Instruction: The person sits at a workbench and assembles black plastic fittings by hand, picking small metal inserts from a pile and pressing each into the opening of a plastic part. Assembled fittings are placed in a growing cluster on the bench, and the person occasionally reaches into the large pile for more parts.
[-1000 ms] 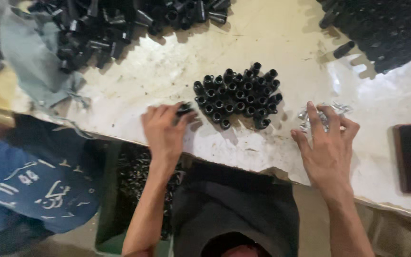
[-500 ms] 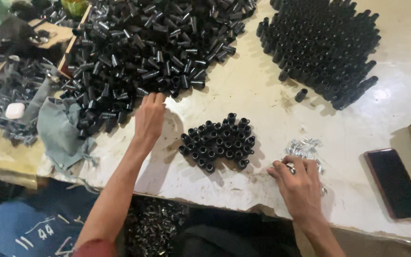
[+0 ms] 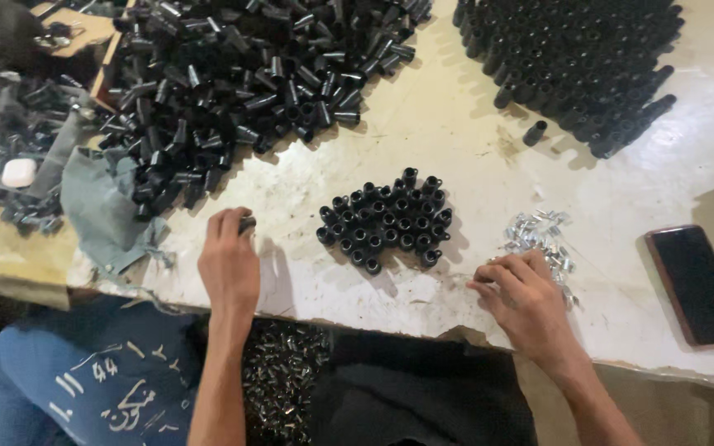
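Note:
My left hand (image 3: 226, 263) is closed around a small black tube (image 3: 247, 224), just below a big loose heap of black tubes (image 3: 241, 83). My right hand (image 3: 524, 294) rests with fingers curled on the table, touching a little pile of small silver metal pieces (image 3: 539, 237). Between the hands stands a tight cluster of upright black tubes (image 3: 386, 221) on the worn white table (image 3: 456, 140).
A second, larger block of upright black tubes (image 3: 576, 62) fills the far right. A dark phone (image 3: 697, 284) lies at the right edge. A grey cloth (image 3: 105, 206) hangs off the left side, and a bin of metal parts (image 3: 283, 380) sits below the table edge.
My left hand has pulled back from the big heap toward the near edge, now closed on a tube. My right hand stays at the silver pieces. The view shifted slightly.

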